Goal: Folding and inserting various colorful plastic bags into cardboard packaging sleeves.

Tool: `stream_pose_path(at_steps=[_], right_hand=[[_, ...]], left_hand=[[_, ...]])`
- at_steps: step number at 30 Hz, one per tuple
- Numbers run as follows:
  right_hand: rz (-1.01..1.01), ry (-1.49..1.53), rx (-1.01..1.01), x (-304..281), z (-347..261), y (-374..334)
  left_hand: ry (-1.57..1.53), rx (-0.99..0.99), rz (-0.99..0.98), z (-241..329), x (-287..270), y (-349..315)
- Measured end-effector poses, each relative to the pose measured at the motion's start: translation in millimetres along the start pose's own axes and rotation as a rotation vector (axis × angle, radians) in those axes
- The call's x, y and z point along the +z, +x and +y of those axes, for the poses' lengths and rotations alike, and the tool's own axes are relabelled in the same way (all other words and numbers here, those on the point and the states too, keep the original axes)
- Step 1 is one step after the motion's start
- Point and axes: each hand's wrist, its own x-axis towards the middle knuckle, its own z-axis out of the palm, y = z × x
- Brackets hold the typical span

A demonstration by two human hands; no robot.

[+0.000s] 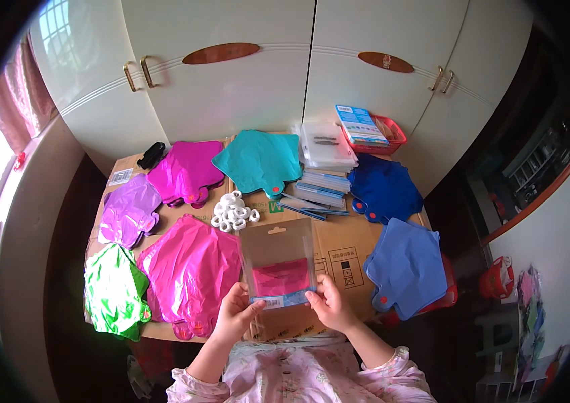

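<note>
A clear plastic hang-hole pouch [275,236] is held up in front of me at the table's near edge. Inside its lower part lies a folded pink foil piece [281,275], above a blue and white printed strip. My left hand [234,313] pinches the lower left corner, thumb on the front. My right hand [332,305] grips the lower right corner the same way. Left of the pouch spreads a stack of flat pink foil balloons [189,272]. Just beyond it sits a heap of small white rolls [232,211], perhaps ribbon or tape.
Around the cardboard-covered table [332,235] lie green [113,289], lilac [129,209], magenta [185,169], teal [258,161], dark blue [385,188] and lighter blue [406,265] foil stacks. Clear pouches [325,144], blue-edged packs [322,191] and a red basket [392,138] stand at the back.
</note>
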Motion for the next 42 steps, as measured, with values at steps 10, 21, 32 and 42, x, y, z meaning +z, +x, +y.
stream_pose_path(at_steps=[10, 21, 32, 42], right_hand=[[-0.023, 0.253, 0.092, 0.8, -24.4, -13.5], [0.17, 0.312, 0.115, 6.5, -20.8, -26.2], [-0.008, 0.065, 0.089, 6.5, -41.1, -59.7], [0.061, 0.344, 0.072, 13.5, -52.1, -71.3]], left_hand=[[-0.231, -0.043, 0.101, -7.5, 5.3, -9.2], [-0.225, -0.001, 0.103, -7.8, 16.3, -18.3], [0.032, 0.186, 0.087, -8.4, 38.6, -44.1], [0.066, 0.064, 0.001, -21.2, 48.8, -71.8]])
